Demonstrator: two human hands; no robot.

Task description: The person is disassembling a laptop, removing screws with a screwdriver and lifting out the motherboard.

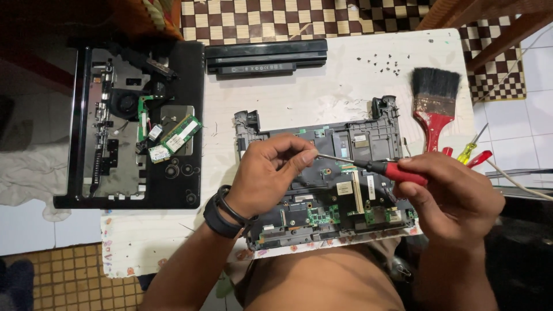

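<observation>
Fingers of the left hand (pixel 266 173) are pinching the screwdriver (pixel 368 167) tip at frame centre, hiding it. The right hand (pixel 455 193) is clamping the red handle, covering its end. Both are blocking parts of the laptop base (pixel 345 196) beneath.

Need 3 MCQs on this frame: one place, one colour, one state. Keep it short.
1. Where does the paintbrush lie?
A. right of the opened laptop base
B. on the battery
C. on the floor

2. What colour is the handle of the held screwdriver?
A. green
B. red
C. white

3. How does the left hand stand?
A. flat on the table
B. pinching the screwdriver's shaft
C. holding the brush

Key: 1 A, it lies at the table's right edge; 2 B, red shows in the right hand; 3 B, its fingertips close on the metal shaft.
</observation>
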